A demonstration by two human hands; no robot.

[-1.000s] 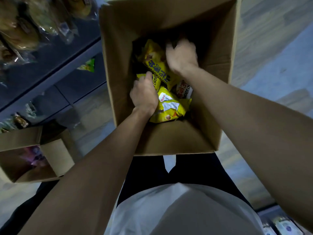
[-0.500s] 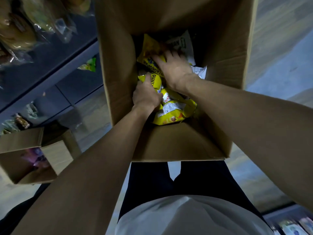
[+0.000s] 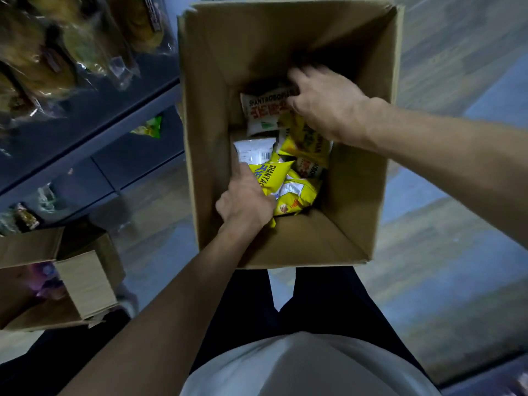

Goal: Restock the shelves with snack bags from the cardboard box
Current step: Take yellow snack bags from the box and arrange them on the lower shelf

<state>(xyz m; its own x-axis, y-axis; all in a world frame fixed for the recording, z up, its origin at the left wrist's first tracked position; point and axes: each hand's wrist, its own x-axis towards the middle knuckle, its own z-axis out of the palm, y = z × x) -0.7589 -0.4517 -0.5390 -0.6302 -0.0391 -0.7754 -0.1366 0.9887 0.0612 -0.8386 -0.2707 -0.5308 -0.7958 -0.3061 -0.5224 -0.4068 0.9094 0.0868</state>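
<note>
Left hand (image 3: 247, 200) grasping yellow bag (image 3: 270, 177); right hand (image 3: 325, 104) fingers on white bag (image 3: 264, 110), grip unclear. Lift clear of cardboard box (image 3: 205, 144) walls.

Matt cardboard box (image 3: 357, 195), glossy plastic snack bags (image 3: 297, 195)

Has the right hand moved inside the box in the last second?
Yes. The right hand has shifted toward the cardboard box's far right corner, off the yellow bags onto a white bag.

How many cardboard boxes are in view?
2. The large cardboard box stands on the floor before the person, both hands inside; a smaller open box sits lower left, beside the shelves.
</note>
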